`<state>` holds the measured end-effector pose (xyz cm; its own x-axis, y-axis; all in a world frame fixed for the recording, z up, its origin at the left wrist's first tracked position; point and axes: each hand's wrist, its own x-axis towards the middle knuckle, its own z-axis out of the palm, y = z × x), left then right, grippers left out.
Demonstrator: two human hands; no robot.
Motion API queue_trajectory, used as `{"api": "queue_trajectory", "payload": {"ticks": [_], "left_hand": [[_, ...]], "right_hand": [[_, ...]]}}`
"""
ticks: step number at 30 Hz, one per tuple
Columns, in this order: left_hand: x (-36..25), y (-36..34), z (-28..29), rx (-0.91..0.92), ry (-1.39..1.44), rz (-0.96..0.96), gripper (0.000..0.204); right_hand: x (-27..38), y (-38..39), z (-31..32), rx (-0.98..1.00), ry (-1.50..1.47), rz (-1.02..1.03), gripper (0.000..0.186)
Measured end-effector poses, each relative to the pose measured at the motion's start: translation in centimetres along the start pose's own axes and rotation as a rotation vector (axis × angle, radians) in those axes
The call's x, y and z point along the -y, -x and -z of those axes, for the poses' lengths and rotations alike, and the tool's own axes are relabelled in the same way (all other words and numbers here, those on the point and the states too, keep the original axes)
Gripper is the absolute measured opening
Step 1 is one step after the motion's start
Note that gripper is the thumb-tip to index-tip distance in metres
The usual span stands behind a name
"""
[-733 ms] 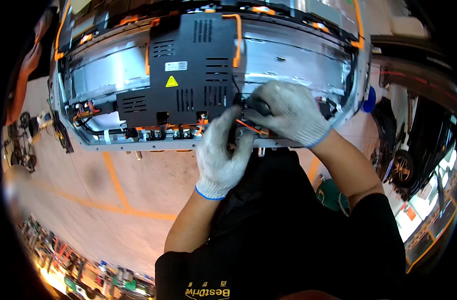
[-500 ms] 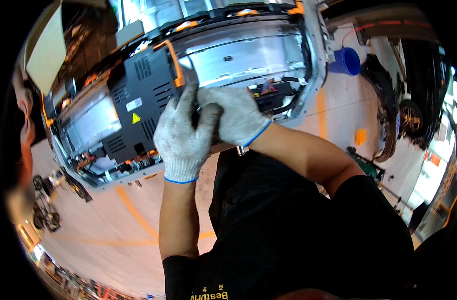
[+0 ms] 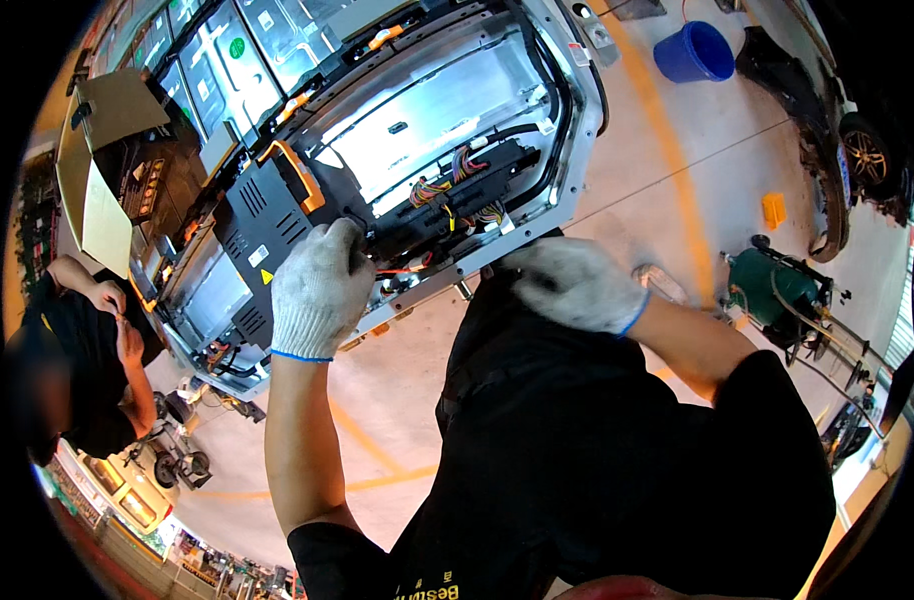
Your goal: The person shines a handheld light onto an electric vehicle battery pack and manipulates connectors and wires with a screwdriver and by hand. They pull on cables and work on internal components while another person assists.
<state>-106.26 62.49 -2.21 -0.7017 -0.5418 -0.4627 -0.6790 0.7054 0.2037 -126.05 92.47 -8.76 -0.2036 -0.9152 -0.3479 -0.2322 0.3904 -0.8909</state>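
Note:
My left hand (image 3: pixel 322 285), in a white knit glove with a blue cuff, is over the right end of a black slotted cover (image 3: pixel 260 225). Its fingers are curled in; whatever they may hold is hidden. The cover carries a yellow warning triangle and sits in an open battery pack (image 3: pixel 432 293) with a grey metal frame. An orange cable (image 3: pixel 302 172) arches beyond that hand. To its right lie bundles of coloured wires (image 3: pixel 467 165) and a black module. My right hand (image 3: pixel 577 285), gloved alike, is off the frame's near edge, in front of my waist, its fingers blurred.
At the left a co-worker in black (image 3: pixel 92 350) holds both hands together near an open cardboard box (image 3: pixel 122 105). A blue bucket (image 3: pixel 694 52), a small orange block (image 3: pixel 773 210), a green tank (image 3: pixel 772 285) and a wheel (image 3: pixel 870 155) are on the right.
My hands were together over the cover's right end and are now apart. The right has drawn back toward my waist; the left stays near the cover. The view has shifted, showing more of the co-worker.

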Motion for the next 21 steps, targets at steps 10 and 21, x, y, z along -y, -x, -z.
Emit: {"api": "queue_trajectory", "payload": {"ticks": [10,21], "left_hand": [[-0.8,-1.5,1.0,0.139,-0.228,-0.039,0.025],[0.0,-1.3,0.8,0.076,-0.14,-0.127,0.035]], "right_hand": [[-5.4,4.1,5.0,-0.278,-0.058,-0.263,0.034],[-4.8,3.7,5.2,-0.279,-0.068,-0.251,0.036]]}}
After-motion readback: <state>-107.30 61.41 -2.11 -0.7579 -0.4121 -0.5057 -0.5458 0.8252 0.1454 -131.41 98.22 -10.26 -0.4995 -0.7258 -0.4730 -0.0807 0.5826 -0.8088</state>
